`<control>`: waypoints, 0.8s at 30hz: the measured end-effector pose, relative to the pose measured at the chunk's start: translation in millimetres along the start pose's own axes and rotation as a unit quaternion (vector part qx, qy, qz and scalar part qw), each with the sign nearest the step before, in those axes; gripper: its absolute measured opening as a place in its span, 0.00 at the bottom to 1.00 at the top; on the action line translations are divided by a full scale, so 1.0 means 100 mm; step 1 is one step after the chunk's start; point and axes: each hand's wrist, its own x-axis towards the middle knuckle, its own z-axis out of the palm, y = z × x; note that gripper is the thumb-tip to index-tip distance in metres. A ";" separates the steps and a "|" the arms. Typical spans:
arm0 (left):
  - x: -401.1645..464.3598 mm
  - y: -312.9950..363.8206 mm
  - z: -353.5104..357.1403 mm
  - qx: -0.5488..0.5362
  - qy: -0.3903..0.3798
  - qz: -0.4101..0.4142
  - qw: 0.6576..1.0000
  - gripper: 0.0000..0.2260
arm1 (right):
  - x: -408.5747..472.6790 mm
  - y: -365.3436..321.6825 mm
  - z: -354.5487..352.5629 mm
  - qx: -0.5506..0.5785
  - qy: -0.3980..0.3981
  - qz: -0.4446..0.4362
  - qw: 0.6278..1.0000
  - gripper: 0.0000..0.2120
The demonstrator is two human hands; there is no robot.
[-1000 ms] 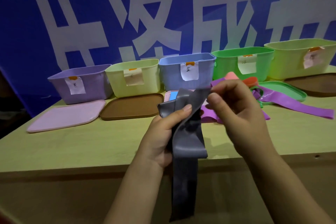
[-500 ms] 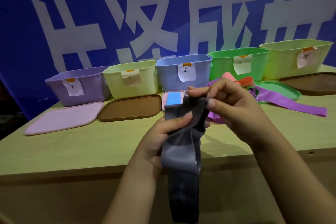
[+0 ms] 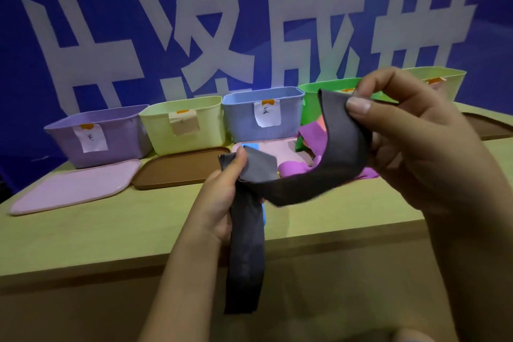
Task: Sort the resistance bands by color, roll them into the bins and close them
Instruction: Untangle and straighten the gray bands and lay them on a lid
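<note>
Where pinched, matte grey band, limp.

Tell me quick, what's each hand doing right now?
Left hand: pinches a folded end of the grey band.
Right hand: pinches the band's other end, raised.

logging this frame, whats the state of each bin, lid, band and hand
grey band: held, unrolled
left hand: pinching band
right hand: pinching band
purple bin: open
yellow bin: open
blue bin: open
pink lid: off, on table
brown lid: off, on table
</note>
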 end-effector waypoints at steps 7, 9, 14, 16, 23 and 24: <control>0.14 0.04 -0.01 0.012 0.021 0.018 1.000 0.19 | 0.03 -0.02 -0.09 -0.031 0.007 0.044 0.999 0.11; 0.12 0.05 0.03 0.005 0.011 0.022 1.000 0.19 | 0.05 0.01 -0.10 -0.055 0.017 0.044 0.997 0.11; -0.06 0.06 0.25 0.023 -0.026 0.076 0.997 0.17 | 0.02 0.24 0.01 -0.033 0.036 0.019 0.999 0.11; -0.16 0.06 0.37 0.032 -0.026 0.109 0.993 0.15 | -0.02 0.37 0.08 -0.009 0.057 -0.002 0.998 0.09; -0.39 0.02 0.58 0.036 -0.008 0.137 0.990 0.04 | -0.14 0.68 0.34 0.036 0.085 -0.078 0.993 0.08; -0.42 0.03 0.60 0.018 -0.010 0.138 0.990 0.05 | -0.15 0.70 0.37 0.038 0.085 -0.079 0.993 0.08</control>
